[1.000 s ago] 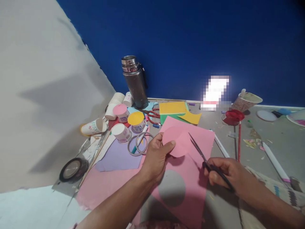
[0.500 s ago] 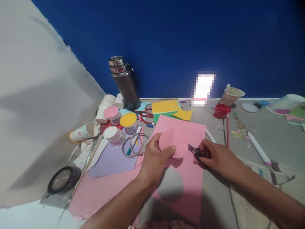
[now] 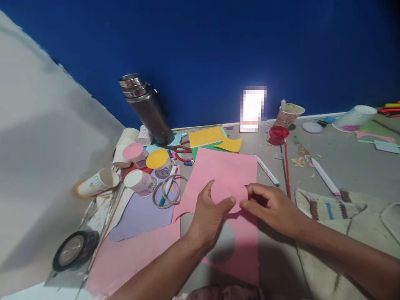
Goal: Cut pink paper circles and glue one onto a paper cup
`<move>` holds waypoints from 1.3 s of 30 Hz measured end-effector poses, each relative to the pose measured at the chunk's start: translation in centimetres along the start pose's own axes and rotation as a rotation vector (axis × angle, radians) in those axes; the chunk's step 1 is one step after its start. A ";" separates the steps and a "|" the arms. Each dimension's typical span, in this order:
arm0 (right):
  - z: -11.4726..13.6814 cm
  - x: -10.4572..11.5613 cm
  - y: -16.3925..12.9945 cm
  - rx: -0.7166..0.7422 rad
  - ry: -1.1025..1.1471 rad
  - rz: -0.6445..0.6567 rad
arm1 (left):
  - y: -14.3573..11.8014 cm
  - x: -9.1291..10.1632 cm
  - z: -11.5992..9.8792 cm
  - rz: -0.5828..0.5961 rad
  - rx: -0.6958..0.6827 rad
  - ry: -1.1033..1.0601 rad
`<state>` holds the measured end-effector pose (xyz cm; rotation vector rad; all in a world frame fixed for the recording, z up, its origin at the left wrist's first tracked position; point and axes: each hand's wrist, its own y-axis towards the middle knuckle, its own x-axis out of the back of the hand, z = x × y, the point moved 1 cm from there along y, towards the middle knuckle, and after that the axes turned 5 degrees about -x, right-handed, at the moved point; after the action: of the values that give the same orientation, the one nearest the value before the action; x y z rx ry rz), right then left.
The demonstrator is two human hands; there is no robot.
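Note:
My left hand (image 3: 214, 208) grips a pink paper circle (image 3: 228, 193) from its left side, the thumb lying across the front. At the right edge of the circle, my right hand (image 3: 271, 206) has its thumb and index finger closed on the rim. No scissors show now; whether the right hand hides them I cannot tell. Beneath both hands lies a pink paper sheet (image 3: 226, 164) with a round hole cut out of its lower part.
Paper cups, including a yellow-topped cup (image 3: 161, 161), crowd the left beside two grey rings (image 3: 156, 195). Behind stand a dark flask (image 3: 150, 114) and yellow paper (image 3: 206, 136). A white marker (image 3: 267, 171), red rose (image 3: 277, 135) and cloth bag (image 3: 331, 246) lie right.
My right hand has moved left to the circle's edge, and the small black scissors it held are out of sight. The view has shifted, sliding most things left.

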<state>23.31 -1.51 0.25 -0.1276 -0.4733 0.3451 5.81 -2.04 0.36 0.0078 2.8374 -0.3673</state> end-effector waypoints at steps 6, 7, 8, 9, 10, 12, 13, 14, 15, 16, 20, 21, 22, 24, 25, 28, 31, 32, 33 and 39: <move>-0.2 1.3 0.1 0.005 -0.132 0.013 | 0.7 0.5 -0.5 0.036 -0.017 0.073; -0.2 1.4 0.1 0.014 -0.154 0.014 | 0.8 0.7 -0.7 0.022 -0.036 0.121; -0.2 1.4 0.1 0.019 -0.162 0.009 | 1.0 0.9 -0.8 0.014 -0.047 0.166; -0.2 1.5 0.1 0.018 -0.152 -0.002 | 1.1 1.0 -0.9 0.011 -0.052 0.199; -0.3 1.4 0.1 0.007 -0.126 -0.014 | 1.1 1.1 -0.9 0.014 -0.051 0.215; -0.4 1.4 0.2 -0.032 -0.049 -0.041 | 1.1 1.1 -1.0 0.027 -0.045 0.220; -0.6 1.4 0.3 -0.051 -0.011 -0.053 | 1.1 1.1 -1.1 0.038 -0.044 0.222; -0.7 1.4 0.3 -0.062 0.020 -0.061 | 1.1 1.1 -1.1 0.052 -0.046 0.229; -0.8 1.4 0.4 -0.064 0.043 -0.066 | 1.1 1.1 -1.1 0.067 -0.051 0.242; -0.9 1.5 0.4 -0.058 0.061 -0.070 | 1.2 1.2 -1.2 0.081 -0.058 0.259; -0.9 1.6 0.4 -0.023 0.095 -0.098 | 1.4 1.4 -1.1 0.075 -0.092 0.313; -0.8 1.6 0.3 -0.022 0.094 -0.097 | 1.5 1.4 -1.0 0.064 -0.099 0.314; -0.7 1.6 0.3 -0.018 0.088 -0.091 | 1.5 1.4 -0.9 0.057 -0.104 0.311; -0.5 1.6 0.1 -0.003 0.071 -0.075 | 1.4 1.4 -0.8 0.061 -0.111 0.299; -0.5 1.6 0.1 -0.001 0.070 -0.071 | 1.4 1.3 -0.8 0.065 -0.115 0.293; -0.5 1.7 0.1 -0.023 0.098 -0.073 | 1.1 1.3 -0.9 0.073 -0.124 0.279; -0.6 1.7 0.1 -0.014 0.082 -0.080 | 1.0 1.1 -1.2 0.102 -0.129 0.305; -0.6 1.7 0.1 0.005 0.059 -0.087 | 0.9 1.1 -1.3 0.115 -0.134 0.325; -0.6 1.7 0.0 0.027 0.034 -0.092 | 0.9 1.1 -1.4 0.126 -0.141 0.346; -0.6 1.4 -0.1 0.183 -0.089 -0.114 | 1.0 1.1 -1.1 0.158 -0.141 0.373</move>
<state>24.85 -1.16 0.31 0.0928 -0.5317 0.2816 4.49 -0.82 0.82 0.2998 3.1940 -0.1412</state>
